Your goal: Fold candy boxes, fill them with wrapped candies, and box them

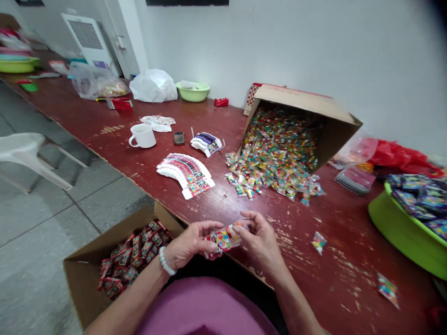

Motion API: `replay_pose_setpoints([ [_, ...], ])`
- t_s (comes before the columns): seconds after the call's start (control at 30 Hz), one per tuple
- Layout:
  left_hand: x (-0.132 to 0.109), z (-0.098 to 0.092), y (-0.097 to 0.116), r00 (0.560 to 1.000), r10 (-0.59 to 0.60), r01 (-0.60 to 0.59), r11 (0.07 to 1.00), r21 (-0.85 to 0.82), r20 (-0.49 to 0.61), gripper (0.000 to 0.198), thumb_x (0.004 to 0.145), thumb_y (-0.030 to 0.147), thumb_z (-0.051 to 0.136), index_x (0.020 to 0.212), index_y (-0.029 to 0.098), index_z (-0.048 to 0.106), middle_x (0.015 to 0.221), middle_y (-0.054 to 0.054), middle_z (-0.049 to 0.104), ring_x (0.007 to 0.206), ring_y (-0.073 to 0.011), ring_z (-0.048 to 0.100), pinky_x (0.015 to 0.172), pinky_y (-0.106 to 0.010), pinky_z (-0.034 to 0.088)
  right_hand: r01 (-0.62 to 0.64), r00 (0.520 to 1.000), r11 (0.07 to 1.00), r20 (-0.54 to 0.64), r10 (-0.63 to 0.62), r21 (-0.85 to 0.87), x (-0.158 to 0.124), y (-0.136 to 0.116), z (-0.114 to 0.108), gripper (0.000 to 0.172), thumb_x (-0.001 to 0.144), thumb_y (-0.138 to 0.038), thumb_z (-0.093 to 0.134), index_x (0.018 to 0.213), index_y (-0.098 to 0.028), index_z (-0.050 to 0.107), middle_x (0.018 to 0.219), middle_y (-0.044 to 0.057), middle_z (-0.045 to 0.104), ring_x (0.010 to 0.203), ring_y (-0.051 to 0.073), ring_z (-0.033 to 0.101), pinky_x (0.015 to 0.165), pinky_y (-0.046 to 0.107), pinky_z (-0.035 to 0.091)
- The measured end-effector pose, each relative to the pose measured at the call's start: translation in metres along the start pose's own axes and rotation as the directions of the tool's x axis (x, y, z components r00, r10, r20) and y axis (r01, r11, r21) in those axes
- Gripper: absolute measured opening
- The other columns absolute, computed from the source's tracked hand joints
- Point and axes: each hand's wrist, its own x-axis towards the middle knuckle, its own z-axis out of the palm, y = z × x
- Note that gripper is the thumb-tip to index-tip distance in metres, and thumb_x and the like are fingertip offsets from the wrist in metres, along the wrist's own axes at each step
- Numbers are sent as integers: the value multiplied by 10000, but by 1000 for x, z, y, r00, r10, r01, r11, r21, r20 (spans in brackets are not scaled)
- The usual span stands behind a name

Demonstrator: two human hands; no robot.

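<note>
My left hand (192, 243) wears a pale bead bracelet and holds a small printed red candy box (225, 238) over the table's front edge. At the box's right end, the thumb and fingers of my right hand (260, 236) are closed around a small clear candy packet (246, 226), mostly hidden by the fingers. A fan of flat red-printed boxes (186, 172) lies beyond my hands. Many clear candy packets (275, 153) spill from a tipped cardboard carton (338, 123) onto the table. Below my left arm, an open cardboard box (78, 279) holds many filled red boxes (134, 256).
On the red table (296, 274) are a white mug (143, 136), a small dark device (179, 138), a stack of purple boxes (206, 142) and two loose packets. A green basin (401, 232) of dark packs stands right. A white stool (28, 153) is at left.
</note>
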Motion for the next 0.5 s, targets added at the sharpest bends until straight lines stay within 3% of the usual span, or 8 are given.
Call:
replay_pose_setpoints([
  [0.1, 2, 8, -6, 980, -89, 75, 994, 81, 178, 385, 648, 171, 781, 1011, 115, 664, 828, -51, 666, 657, -143, 655, 608, -236, 526, 33, 999, 992, 25, -30, -125, 3, -3, -1, 329, 794, -409, 718, 1012, -185, 614, 743, 8, 673, 628, 163, 613, 586, 268, 475],
  [0.23, 8, 17, -13, 976, -59, 58, 998, 13, 212, 436, 686, 149, 702, 1104, 174, 582, 922, -48, 663, 645, -150, 676, 621, -265, 537, 166, 984, 922, -1, -178, -351, 4, -6, 0, 197, 850, -359, 652, 953, -194, 680, 779, 20, 659, 663, 168, 593, 615, 281, 457],
  [0.3, 11, 19, -16, 980, -15, 21, 999, -29, 200, 451, 706, 131, 652, 1139, 191, 540, 964, -58, 663, 625, -144, 673, 601, -265, 536, 257, 960, 847, 21, -280, -465, 2, -8, 2, 127, 849, -323, 652, 883, -211, 704, 795, 25, 646, 720, 184, 588, 663, 299, 457],
  [0.4, 12, 20, -17, 992, 35, -30, 999, -41, 125, 410, 704, 111, 619, 1094, 196, 528, 854, -22, 647, 549, -132, 646, 519, -242, 513, 410, 906, 722, 157, -393, -557, -4, -12, 4, 131, 877, -310, 620, 846, -246, 731, 862, 46, 643, 856, 219, 575, 788, 349, 447],
  [0.5, 12, 21, -14, 998, 66, -64, 995, -71, 23, 363, 760, 189, 632, 1107, 199, 527, 779, -6, 637, 504, -141, 629, 463, -242, 497, 443, 883, 723, 116, -456, -529, -9, -10, 5, 182, 905, -296, 567, 1012, -268, 711, 1068, 72, 613, 1018, 240, 552, 898, 393, 430],
])
